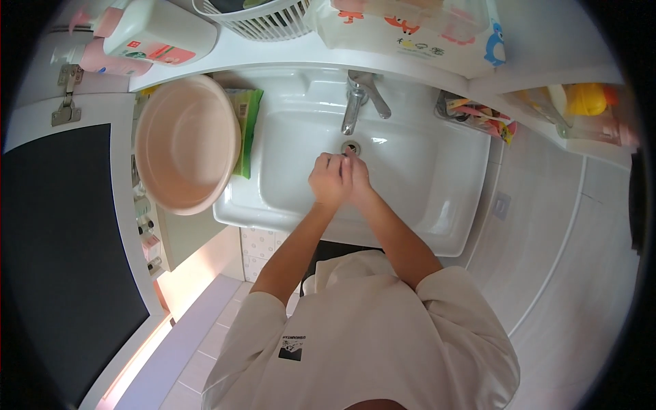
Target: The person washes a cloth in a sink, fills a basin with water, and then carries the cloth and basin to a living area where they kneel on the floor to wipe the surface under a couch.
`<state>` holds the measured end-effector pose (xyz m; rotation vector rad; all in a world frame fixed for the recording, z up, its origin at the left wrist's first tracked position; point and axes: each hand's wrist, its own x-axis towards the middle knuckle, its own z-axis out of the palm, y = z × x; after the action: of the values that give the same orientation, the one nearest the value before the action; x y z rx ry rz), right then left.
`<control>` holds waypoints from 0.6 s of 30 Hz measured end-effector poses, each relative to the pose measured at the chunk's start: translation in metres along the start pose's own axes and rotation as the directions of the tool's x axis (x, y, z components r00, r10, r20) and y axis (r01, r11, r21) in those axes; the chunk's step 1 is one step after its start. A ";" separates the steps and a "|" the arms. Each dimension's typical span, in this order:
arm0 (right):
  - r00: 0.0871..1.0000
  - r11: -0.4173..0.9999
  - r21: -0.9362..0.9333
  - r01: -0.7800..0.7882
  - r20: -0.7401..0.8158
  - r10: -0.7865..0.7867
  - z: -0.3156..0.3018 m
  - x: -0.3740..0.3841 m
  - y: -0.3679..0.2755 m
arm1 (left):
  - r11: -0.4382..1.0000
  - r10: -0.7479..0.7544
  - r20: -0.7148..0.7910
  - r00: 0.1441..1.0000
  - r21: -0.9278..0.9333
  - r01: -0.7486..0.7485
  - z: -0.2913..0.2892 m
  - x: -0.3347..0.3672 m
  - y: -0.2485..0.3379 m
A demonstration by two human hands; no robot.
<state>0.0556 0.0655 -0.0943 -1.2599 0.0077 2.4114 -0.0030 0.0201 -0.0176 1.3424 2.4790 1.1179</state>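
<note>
Over the white sink basin (424, 198), my left hand (330, 180) and my right hand (358, 178) are pressed together. The fingers of both are closed and bent against each other. Whether anything lies between the palms is hidden. Just beyond the fingertips is the metal drain (350, 146), partly covered by them. A chrome faucet (352, 113) stands above it with its lever turned to the right; no stream of water shows under the spout.
Left of the sink, a pale pink plastic basin (188, 143) overlaps a green packet (249, 133). A clear tray of small items (476, 113) sits at the back right corner. Pump bottles (160, 34), a white basket (266, 22) and a printed box (410, 41) line the shelf behind.
</note>
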 end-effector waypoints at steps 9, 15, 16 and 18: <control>0.920 0.850 -0.448 0.276 -0.132 -0.368 0.033 -0.016 -0.007 | 0.814 -0.558 0.139 0.818 -0.103 0.572 0.018 0.024 -0.022; 0.790 0.461 -0.750 0.475 0.133 -0.599 0.034 -0.033 -0.003 | 0.524 -0.677 0.270 0.685 -0.477 0.706 0.026 0.000 -0.054; 0.781 0.335 -0.805 0.490 0.234 -0.579 0.035 -0.043 -0.009 | 0.160 -0.718 0.455 0.527 -0.629 0.761 0.023 -0.002 -0.055; 0.729 0.042 -0.835 0.549 0.453 -0.513 0.024 -0.053 -0.024 | -0.394 -0.448 0.838 0.312 -0.499 0.772 0.010 0.000 -0.039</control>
<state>0.0722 0.0729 -0.0345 -1.2190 -1.8854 1.5543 -0.0255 0.0119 -0.0501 -0.4932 1.0520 1.3901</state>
